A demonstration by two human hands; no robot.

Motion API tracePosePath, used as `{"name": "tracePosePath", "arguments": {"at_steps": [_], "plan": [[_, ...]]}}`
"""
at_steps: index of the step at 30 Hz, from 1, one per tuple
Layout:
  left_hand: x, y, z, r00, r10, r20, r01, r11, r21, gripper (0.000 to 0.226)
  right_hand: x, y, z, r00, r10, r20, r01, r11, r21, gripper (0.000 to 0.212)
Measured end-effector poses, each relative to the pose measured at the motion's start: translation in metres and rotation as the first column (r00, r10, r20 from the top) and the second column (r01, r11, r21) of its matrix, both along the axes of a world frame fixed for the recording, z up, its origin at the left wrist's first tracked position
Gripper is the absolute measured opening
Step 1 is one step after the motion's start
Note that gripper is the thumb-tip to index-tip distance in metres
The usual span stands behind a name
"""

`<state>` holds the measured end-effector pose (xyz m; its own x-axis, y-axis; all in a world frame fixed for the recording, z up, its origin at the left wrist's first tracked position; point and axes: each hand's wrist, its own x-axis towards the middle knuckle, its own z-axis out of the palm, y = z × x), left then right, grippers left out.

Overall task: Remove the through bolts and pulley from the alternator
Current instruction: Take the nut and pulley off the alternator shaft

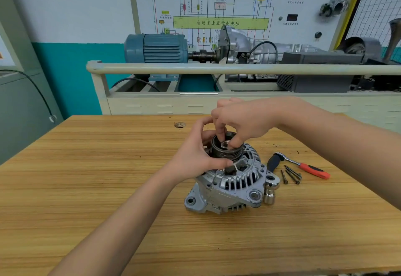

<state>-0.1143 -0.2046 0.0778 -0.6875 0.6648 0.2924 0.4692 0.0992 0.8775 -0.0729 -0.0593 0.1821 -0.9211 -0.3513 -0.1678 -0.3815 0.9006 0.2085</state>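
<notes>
A silver alternator (232, 185) stands pulley-up in the middle of the wooden workbench (108, 178). Its dark grooved pulley (225, 153) sits on top. My left hand (200, 155) curls around the pulley's left side, thumb on the front rim. My right hand (240, 119) reaches down from above, and its fingertips pinch the hex nut (225, 145) in the pulley's centre. Several long through bolts (291, 175) lie loose on the bench to the right of the alternator.
A ratchet with an orange-and-black handle (312, 170) lies right of the bolts. A chrome socket (269, 193) rests against the alternator's right lug. Behind the bench stands a training rig with a rail (195, 68) and a blue motor (156, 48).
</notes>
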Motion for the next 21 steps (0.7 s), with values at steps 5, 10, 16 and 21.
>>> {"name": "tracePosePath", "arguments": {"at_steps": [5,10,16,21], "plan": [[0.0,0.006,-0.003,0.998,-0.063,-0.014,0.061,0.992,-0.109,0.103,0.004,0.01,0.004,0.999,0.032,-0.009,-0.033,0.992,-0.119,0.022],[0.007,0.016,-0.006,0.989,0.147,0.013,-0.147,0.988,0.038,0.101,0.005,0.015,0.007,0.999,0.012,-0.037,-0.019,0.98,-0.199,0.026],[0.002,0.01,-0.008,0.985,0.171,-0.024,-0.169,0.983,0.069,0.094,-0.002,0.012,-0.002,0.997,0.064,-0.051,-0.072,0.982,-0.177,0.027],[0.002,0.005,-0.008,0.988,0.149,-0.032,-0.147,0.987,0.068,0.09,-0.005,0.009,-0.007,0.988,0.124,-0.087,-0.134,0.983,-0.126,0.024]]}}
